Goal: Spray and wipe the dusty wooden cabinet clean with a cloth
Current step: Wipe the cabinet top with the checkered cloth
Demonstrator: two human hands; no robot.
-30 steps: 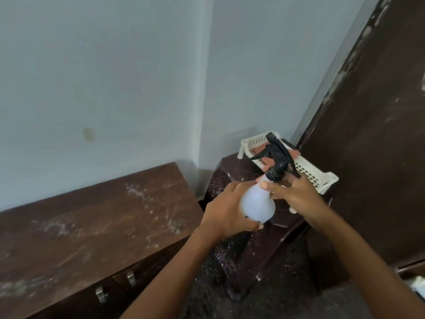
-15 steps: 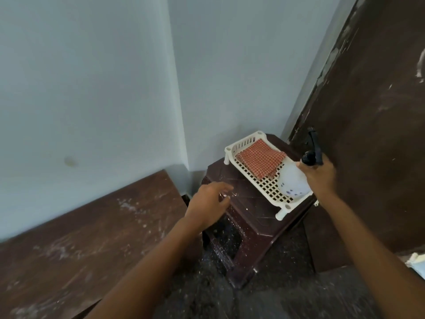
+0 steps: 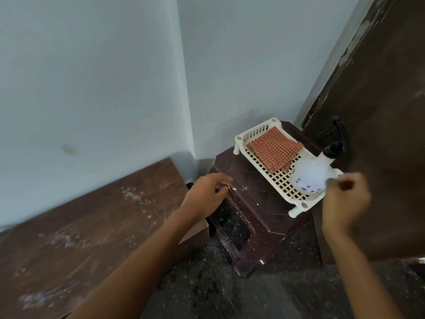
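Note:
The dusty wooden cabinet (image 3: 80,226) fills the lower left, its top streaked with white dust. On a dark plastic stool (image 3: 255,199) in the corner stands a white slatted basket (image 3: 240,138). A folded red-checked cloth (image 3: 274,150) lies in its far half. The translucent spray bottle (image 3: 310,176) with a black trigger head stands upright in the near half. My right hand (image 3: 345,201) is blurred just right of the bottle, fingers loosely curled and off it. My left hand (image 3: 207,194) hovers over the stool's near left corner, empty, fingers apart.
Pale blue walls meet in a corner behind the stool. A tall dark wooden panel (image 3: 379,134) with worn edges rises at the right, close to the basket. Speckled dark floor (image 3: 253,295) lies below, between cabinet and stool.
Both hands held the bottle a second ago. My right hand carried it right, set it upright in the basket and let go. My left hand dropped toward the stool.

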